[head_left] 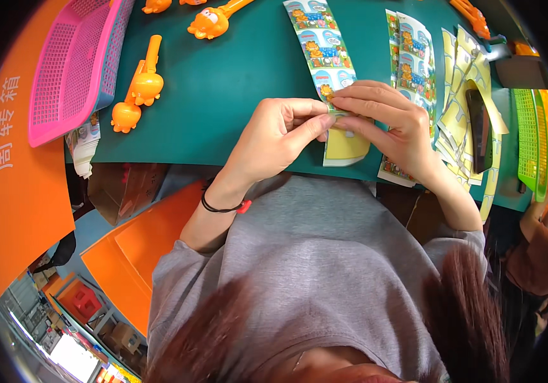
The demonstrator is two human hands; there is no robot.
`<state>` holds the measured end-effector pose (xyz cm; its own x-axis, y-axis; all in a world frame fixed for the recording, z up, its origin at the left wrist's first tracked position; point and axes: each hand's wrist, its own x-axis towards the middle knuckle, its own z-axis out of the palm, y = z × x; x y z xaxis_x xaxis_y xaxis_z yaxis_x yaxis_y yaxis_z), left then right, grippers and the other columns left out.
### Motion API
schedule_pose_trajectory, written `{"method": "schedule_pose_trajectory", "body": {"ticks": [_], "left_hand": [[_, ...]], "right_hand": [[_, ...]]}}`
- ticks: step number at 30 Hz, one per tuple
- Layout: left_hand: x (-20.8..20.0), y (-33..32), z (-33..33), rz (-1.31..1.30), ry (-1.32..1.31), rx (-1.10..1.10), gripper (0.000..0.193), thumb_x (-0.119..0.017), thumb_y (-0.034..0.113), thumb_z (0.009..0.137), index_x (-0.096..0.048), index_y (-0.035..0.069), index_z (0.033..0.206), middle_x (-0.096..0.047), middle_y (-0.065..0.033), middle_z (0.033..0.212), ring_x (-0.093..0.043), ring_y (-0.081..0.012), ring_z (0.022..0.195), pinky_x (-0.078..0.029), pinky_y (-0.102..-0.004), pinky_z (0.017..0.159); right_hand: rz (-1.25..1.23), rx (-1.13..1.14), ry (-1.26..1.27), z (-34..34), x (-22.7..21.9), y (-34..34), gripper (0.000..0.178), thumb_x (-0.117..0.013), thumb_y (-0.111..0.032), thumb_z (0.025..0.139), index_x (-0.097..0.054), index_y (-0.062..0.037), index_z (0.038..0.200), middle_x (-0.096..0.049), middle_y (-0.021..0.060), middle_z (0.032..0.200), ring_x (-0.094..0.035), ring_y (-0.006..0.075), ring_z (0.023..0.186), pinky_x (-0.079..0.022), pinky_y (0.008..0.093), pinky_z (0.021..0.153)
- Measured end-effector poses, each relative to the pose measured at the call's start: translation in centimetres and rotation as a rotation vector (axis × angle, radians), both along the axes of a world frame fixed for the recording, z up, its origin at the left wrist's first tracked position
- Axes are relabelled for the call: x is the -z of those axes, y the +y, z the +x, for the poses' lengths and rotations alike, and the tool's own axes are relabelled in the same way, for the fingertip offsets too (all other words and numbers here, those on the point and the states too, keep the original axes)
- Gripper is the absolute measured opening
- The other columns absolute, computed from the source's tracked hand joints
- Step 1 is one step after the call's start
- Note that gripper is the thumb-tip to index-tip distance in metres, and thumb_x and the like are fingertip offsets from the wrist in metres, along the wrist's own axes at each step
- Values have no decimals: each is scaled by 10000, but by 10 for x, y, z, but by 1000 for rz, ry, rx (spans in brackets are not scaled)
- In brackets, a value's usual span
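One orange panel (15,217) with white print fills the far left, and a pink mesh basket (73,70) stands beside it, its long side running up and away from the person. Just below the basket's near corner is a stack of small printed papers (84,143). Next, on the green bench (210,96), two orange cartoon-shaped toys (145,86) lie close together, and another orange toy with a handle (210,22) lies farther off at the top. A black wristband with a red bead (223,209) circles the left wrist. The left hand (271,137) has its grip clamped on the near part of a colourful printed strip (320,48), thumb against forefinger. This strip lies on the bench, running from the top edge down to the fingers; a plain yellow piece (347,150) shows below them. From the other side the right hand (392,121) closes its grip on the same spot, fingers across the print and thumb beneath. To its right lie more printed strips (414,57), then a loose heap of yellow strips (458,108) with a dark phone (476,124) upon it. Beyond stands a lime-green basket (530,137), with another person's arm (532,223) just below it
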<state>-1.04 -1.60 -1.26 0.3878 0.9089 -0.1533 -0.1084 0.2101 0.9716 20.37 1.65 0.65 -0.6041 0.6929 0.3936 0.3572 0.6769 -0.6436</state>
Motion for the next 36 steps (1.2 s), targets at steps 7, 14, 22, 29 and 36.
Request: {"method": "schedule_pose_trajectory", "body": {"ticks": [7,14,22,29,36], "left_hand": [[-2,-5,5,164,204,-30,190,-615,76,949,-671,-77,1046,-678,-37,828,-576,-46,731,-472,-224,652],[0,-4,10,113,142,-97,176,-604,68,949,-673,-64,1043,-686,-44,814,-564,-58,709,-465,-233,633],[-16,-4,2,269,374,5,167,-625,69,913,-677,-57,1010,-653,-113,762,-554,-76,634,-463,-264,599],[-2,-2,5,196,379,-54,145,-641,74,905,-686,-49,967,-610,-63,636,-476,-51,518,-383,-260,490],[-8,-3,5,164,395,-74,134,-670,96,903,-707,-19,961,-587,36,680,-409,-22,573,-341,-225,512]], "right_hand": [[61,23,4,3,2,-3,230,-745,-1,785,-712,18,1012,-713,123,999,-687,259,952,-553,340,815],[97,53,-28,-2,0,-2,232,-731,5,797,-696,23,1026,-702,123,1025,-685,262,926,-554,336,788],[113,-33,-45,1,2,2,209,-738,20,776,-708,20,983,-706,119,977,-684,264,902,-549,334,767],[-47,48,-1,-6,1,0,144,-714,32,812,-707,17,955,-709,119,953,-686,232,885,-543,320,771],[-297,126,1,-6,-4,5,100,-684,6,868,-705,23,964,-718,99,947,-688,192,887,-538,302,799]]}}
